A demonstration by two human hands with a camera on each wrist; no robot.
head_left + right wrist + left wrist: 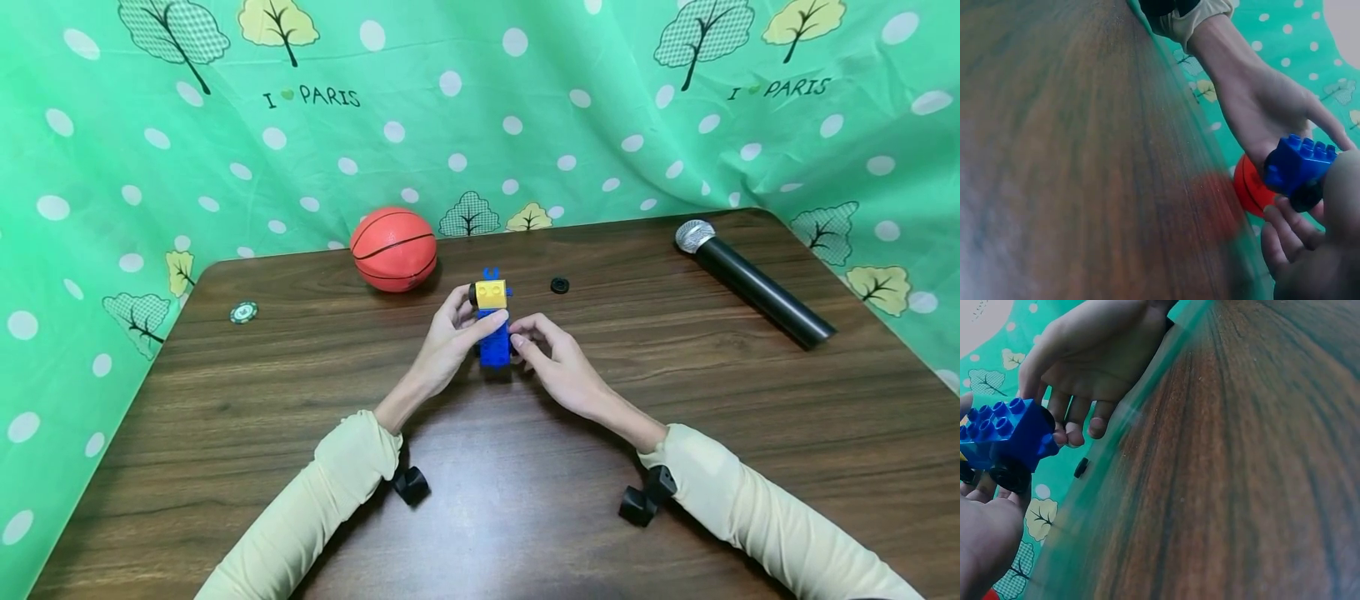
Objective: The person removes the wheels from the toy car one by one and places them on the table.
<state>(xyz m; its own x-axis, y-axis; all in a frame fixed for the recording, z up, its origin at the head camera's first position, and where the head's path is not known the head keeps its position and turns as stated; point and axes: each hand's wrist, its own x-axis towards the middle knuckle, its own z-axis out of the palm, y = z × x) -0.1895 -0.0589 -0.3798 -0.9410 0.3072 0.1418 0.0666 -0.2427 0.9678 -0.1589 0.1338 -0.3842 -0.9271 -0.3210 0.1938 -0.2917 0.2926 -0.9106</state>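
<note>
Plastic of this kind is judged light, rigid and rather smooth, so the toy brick car (492,327) is best taken by its flat blue sides, away from the small black wheels. It is held just above the table (675,400), in front of the basketball (393,248); a yellow block tops its studded blue body. The left hand (448,337) and right hand (558,362) are curled around it, fingertips pinching either side.

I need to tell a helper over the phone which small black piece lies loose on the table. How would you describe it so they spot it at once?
Start at the orange basketball near the table's far edge and look right, past the blue and yellow brick toy held in both hands. Just beyond it lies a little black round piece on bare wood. Unlike the long black microphone farther right, it is small, flat and ring-shaped.
</note>
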